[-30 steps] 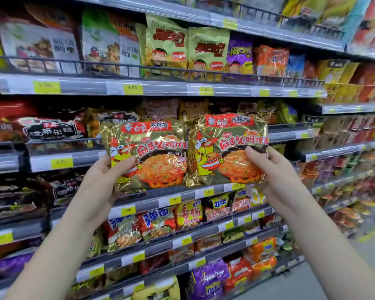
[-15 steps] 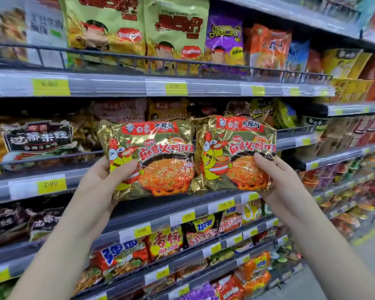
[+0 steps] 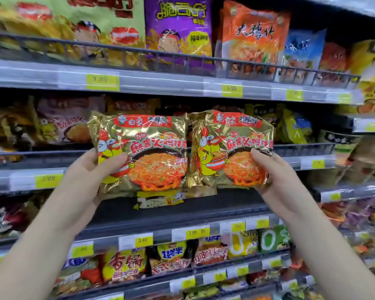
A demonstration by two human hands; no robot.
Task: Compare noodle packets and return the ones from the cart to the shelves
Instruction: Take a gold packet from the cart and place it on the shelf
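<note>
1. Head view looks up at two matching gold noodle packets held side by side in front of the shelves, faces toward the wearer, probably so their printing can be compared.
2. Left hand (image 3: 89, 169) is closed on the left packet (image 3: 142, 151), thumb across its lower left front, fingers hidden behind.
3. Right hand (image 3: 275, 176) is closed on the right packet (image 3: 231, 149) the same way, thumb on the printed bowl.
4. Packets' inner edges nearly touch (whether they actually meet, I cannot tell).
5. Behind them, the dark shelf (image 3: 182, 211) is mostly bare, holding one yellow packet (image 3: 158, 199) lying flat; that gap looks a likely return spot.
6. Neighbouring shelves are packed with other noodle bags, among them a purple bag (image 3: 178, 31) behind the upper rail.
</note>
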